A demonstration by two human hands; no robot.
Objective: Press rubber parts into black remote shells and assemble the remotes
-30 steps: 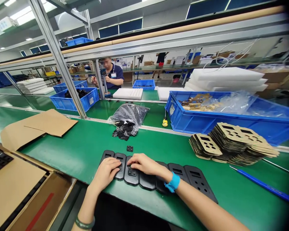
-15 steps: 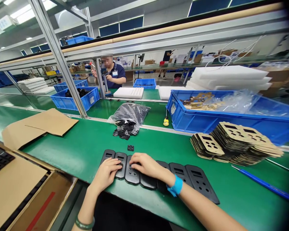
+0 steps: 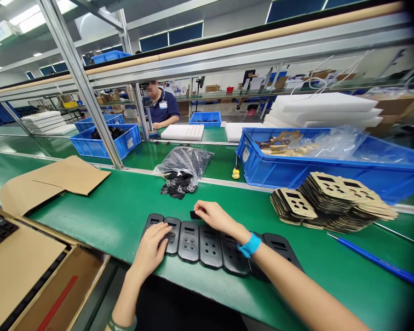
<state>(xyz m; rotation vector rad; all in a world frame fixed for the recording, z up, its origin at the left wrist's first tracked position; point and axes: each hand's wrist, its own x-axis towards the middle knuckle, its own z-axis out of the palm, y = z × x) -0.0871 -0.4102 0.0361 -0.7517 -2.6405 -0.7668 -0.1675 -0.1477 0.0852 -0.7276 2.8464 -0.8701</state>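
Observation:
A row of several black plastic panels [image 3: 210,250], each with a slot and round holes, lies along the near edge of the green bench. My left hand [image 3: 151,246] rests on the panels at the left end, fingers stretched out and holding nothing. Beyond the row, my right hand [image 3: 210,215] pinches a small black button pad [image 3: 194,214], seen edge-on and partly hidden by the fingers. The third panel from the left [image 3: 188,243] has a pad with four buttons in it. More black pads [image 3: 178,185] spill from a clear plastic bag [image 3: 189,161] farther back.
Stacked tan-faced plates [image 3: 298,204] and a blue pen-like tool [image 3: 372,257] lie at the right. Behind them stands a blue bin [image 3: 272,165], with a yellow-handled screwdriver [image 3: 235,172] beside it. Cardboard [image 3: 69,174] and an open carton [image 3: 72,285] are at left. A co-worker [image 3: 162,108] sits across the bench.
My right hand has moved from the third panel to beyond the row and picked up the loose button pad. My left hand stays on the left panels. The co-worker's raised hand has come down.

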